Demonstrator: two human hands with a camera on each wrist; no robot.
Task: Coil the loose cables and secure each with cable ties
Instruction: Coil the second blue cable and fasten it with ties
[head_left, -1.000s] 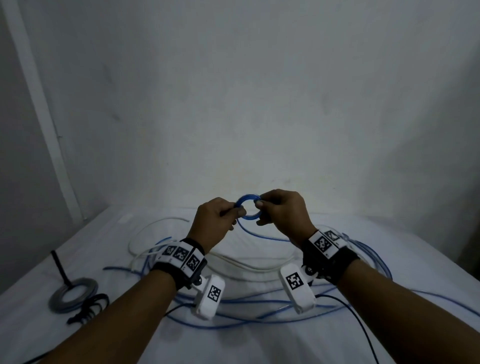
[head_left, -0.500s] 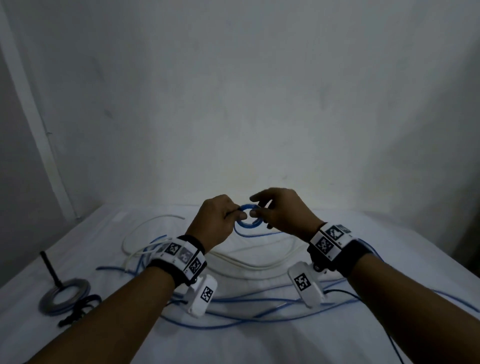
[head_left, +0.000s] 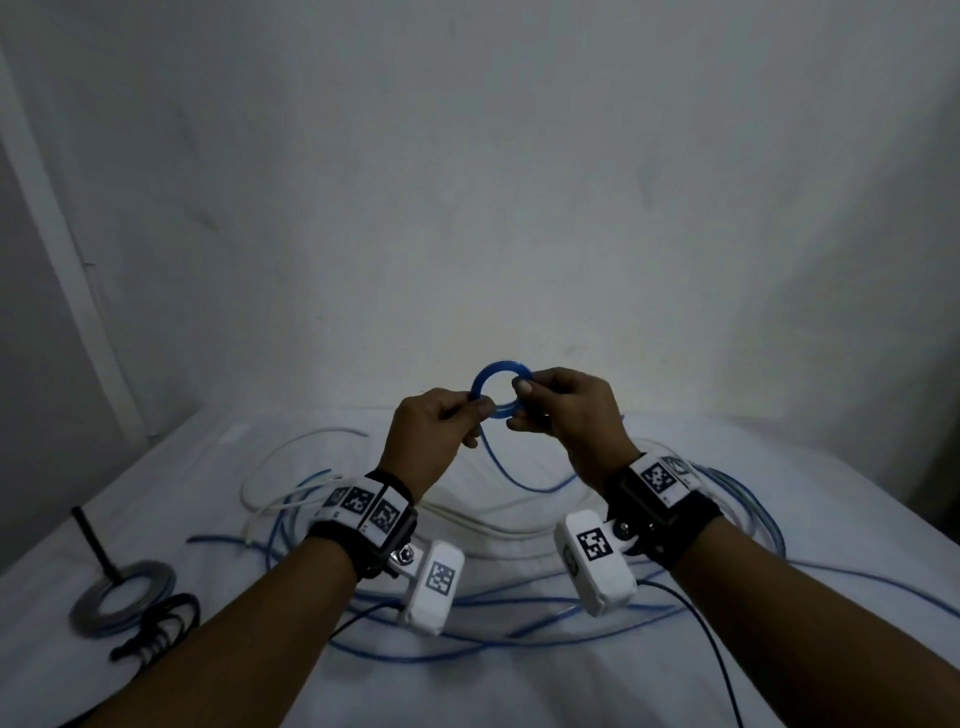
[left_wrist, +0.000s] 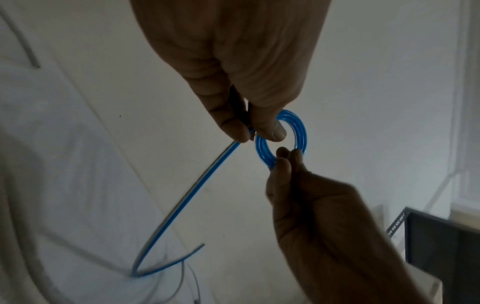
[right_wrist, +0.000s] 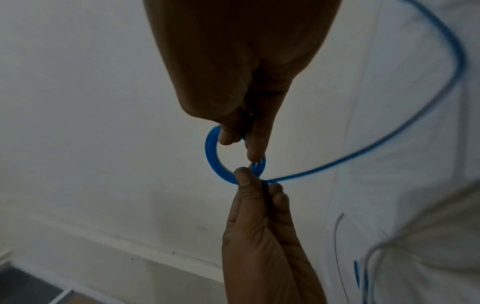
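A small tight coil of blue cable (head_left: 498, 367) is held up above the white-covered table (head_left: 519, 691), its ring facing me. My left hand (head_left: 480, 408) pinches the coil's lower left between thumb and forefinger. My right hand (head_left: 522, 388) pinches its right side. The cable's loose tail (head_left: 519, 482) drops from the left pinch down to the table. The left wrist view shows my left hand (left_wrist: 253, 133) on the coil (left_wrist: 298, 131) and the tail (left_wrist: 182, 201). In the right wrist view my right hand (right_wrist: 241, 142) grips the coil (right_wrist: 211, 156).
Long loops of blue cable (head_left: 519, 605) and a white cable (head_left: 291, 453) sprawl over the table under my wrists. At the left lie a grey tape roll (head_left: 122, 592), a black stick (head_left: 93, 540) and a bundle of black cable ties (head_left: 156, 629). A plain wall stands close behind.
Half a second ago my right fingers were loosened off the coil; now they pinch it again. Both hands have lifted the coil slightly, and it has turned to face me.
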